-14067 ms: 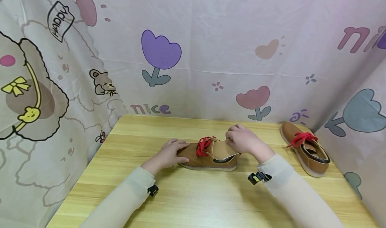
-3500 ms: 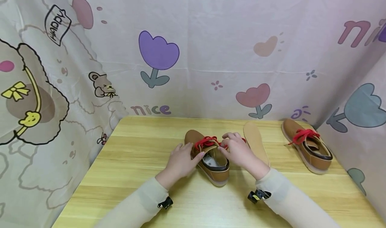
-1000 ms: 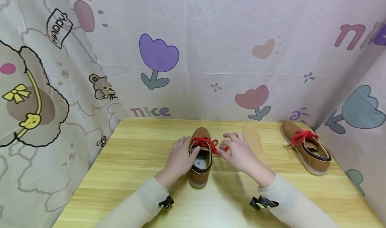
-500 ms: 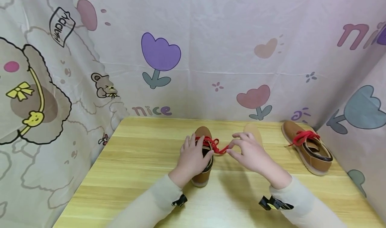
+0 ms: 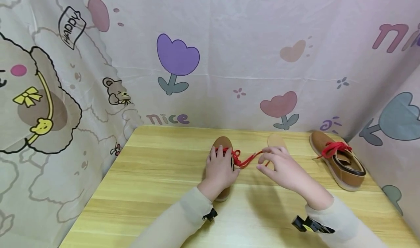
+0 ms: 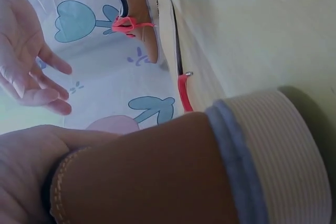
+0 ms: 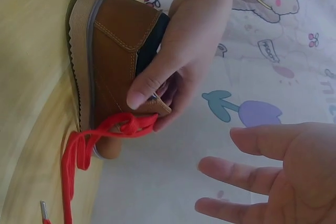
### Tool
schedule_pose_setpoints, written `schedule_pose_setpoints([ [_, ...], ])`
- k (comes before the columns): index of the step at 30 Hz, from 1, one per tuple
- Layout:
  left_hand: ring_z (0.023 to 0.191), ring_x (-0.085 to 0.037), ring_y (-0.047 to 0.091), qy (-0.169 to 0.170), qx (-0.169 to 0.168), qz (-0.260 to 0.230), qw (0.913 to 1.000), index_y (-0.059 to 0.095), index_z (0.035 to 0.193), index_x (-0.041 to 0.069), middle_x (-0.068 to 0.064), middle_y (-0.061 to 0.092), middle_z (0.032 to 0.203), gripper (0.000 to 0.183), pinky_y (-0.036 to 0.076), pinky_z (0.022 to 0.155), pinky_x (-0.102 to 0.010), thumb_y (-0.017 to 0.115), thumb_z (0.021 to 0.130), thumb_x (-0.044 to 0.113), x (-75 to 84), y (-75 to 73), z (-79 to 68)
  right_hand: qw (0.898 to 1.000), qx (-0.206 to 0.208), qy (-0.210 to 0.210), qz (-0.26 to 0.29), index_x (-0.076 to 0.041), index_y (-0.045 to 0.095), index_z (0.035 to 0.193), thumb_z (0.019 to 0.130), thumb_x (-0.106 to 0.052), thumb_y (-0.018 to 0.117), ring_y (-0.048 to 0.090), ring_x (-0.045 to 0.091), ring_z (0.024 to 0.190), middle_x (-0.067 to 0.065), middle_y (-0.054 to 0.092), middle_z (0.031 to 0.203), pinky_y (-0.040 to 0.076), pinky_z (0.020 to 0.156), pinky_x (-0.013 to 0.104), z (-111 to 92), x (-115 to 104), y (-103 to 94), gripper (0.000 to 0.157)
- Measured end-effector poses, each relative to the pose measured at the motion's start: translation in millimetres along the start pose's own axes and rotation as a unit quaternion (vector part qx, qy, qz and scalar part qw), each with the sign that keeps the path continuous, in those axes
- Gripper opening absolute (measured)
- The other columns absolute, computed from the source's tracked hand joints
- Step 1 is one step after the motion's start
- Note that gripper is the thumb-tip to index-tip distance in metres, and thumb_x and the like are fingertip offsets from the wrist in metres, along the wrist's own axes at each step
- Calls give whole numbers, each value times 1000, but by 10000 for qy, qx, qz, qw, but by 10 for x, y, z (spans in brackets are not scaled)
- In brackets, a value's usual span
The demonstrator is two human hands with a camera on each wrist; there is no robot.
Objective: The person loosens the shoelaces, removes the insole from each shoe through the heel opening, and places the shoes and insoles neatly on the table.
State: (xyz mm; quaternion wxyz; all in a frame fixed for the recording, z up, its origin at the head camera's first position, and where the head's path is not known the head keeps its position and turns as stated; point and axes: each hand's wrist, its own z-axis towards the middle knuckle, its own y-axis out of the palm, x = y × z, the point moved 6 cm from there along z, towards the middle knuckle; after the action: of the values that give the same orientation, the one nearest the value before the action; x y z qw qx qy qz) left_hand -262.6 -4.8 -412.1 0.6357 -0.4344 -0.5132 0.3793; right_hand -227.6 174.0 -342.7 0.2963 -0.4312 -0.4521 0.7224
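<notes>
A brown shoe (image 5: 223,143) with red laces (image 5: 243,164) stands on the table, toe pointing away. My left hand (image 5: 219,169) grips it at the top; in the right wrist view the thumb lies on the outer collar of the shoe (image 7: 113,51) and the fingers reach over the opening. My left hand hides most of the shoe in the head view. Beside it, my right hand (image 5: 282,168) hovers with fingers apart. Nothing lies between those fingers in the right wrist view, and the loose lace (image 7: 68,171) trails on the table below.
A beige insole (image 5: 276,140) lies behind my right hand, partly covered by it. A second brown shoe (image 5: 344,171) with a red bow stands at the table's right side. Patterned cloth (image 5: 229,58) hangs behind the wooden table (image 5: 157,160).
My left hand has moved right and forward over the shoe's top. My right hand has drawn the lace out to the right and let go of it. The shoe has straightened since 3.5 seconds ago.
</notes>
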Motion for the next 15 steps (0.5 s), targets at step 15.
schedule_pose_setpoints([
  [15,136,-39,40,31,552,129,9984,61,131,10,-13,54,141,49,38,107,-56,72,87,29,-95,-59,88,9999,-62,116,-8,-26,69,94,96,-34,68,43,41,128,17,58,136,40,98,63,-92,81,-132,9],
])
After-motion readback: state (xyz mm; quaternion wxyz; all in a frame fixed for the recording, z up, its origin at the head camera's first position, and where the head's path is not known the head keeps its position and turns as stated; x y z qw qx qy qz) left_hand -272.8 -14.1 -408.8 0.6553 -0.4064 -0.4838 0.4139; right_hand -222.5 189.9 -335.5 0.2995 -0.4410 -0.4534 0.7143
